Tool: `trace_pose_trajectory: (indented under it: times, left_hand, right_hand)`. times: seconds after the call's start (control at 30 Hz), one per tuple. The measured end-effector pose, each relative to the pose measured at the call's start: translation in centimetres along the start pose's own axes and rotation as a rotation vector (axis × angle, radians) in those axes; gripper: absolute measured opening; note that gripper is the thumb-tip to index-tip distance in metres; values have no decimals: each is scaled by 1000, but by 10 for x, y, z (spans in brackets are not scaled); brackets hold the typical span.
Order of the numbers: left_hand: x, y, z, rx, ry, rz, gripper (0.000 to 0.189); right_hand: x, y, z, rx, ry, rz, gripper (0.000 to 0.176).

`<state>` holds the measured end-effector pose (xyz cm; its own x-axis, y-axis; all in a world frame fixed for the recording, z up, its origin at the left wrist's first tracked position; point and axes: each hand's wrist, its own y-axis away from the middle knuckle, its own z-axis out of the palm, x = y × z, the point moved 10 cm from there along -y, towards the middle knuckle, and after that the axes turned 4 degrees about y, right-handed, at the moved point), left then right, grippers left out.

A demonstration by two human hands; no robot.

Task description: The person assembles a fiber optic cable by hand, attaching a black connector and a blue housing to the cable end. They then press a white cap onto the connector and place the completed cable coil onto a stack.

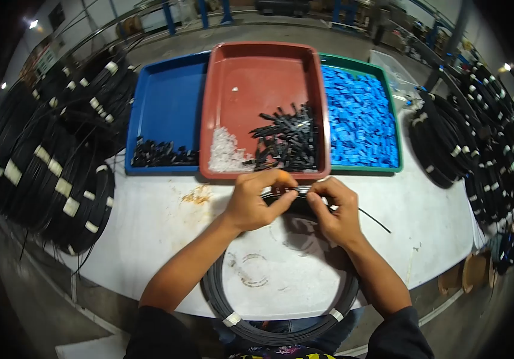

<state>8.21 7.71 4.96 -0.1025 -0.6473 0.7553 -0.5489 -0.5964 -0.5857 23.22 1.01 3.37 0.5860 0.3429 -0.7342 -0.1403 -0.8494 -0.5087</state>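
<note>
A coil of black cable (281,338), wrapped with white tape at two places, lies over the table's near edge, in front of my body. At its far side my left hand (260,200) pinches a small part, too small to name, between thumb and forefinger. Close by on the right, my right hand (336,206) has its thumb and fingertips pressed together at the cable's end area. A loose black cable end (375,220) sticks out to the right of my right hand. Both hands are just in front of the red tray (263,175).
Behind stand a blue tray (167,102) with black parts, the red tray with white and black parts, and a green tray (396,137) full of blue pieces. Taped black coils (47,167) are stacked left, more coils (442,137) right.
</note>
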Motion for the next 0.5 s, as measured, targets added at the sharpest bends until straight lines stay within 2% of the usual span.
trace_pose_trajectory:
  times: [0.07, 0.2, 0.27, 0.33, 0.4, 0.5]
  left_hand:
    - [-1, 1, -3, 34, -16, -2, 13]
    - [-8, 2, -26, 105, -8, -49, 13]
    - [-6, 7, -49, 74, -118, -3, 13]
    - [-2, 15, -85, 38, -256, 74, 12]
    - [8, 21, -130, 14, -593, 190, 15]
    - [-17, 22, -211, 126, -796, 65, 14]
  right_hand:
    - [7, 1, 3, -57, 3, 120, 9]
    - [9, 1, 8, -107, 16, 144, 8]
    - [13, 2, 8, -112, 27, 131, 8]
    - [10, 1, 8, -102, 10, 120, 8]
    - [8, -1, 7, -93, 17, 102, 9]
    - [12, -1, 10, -130, 71, 160, 10]
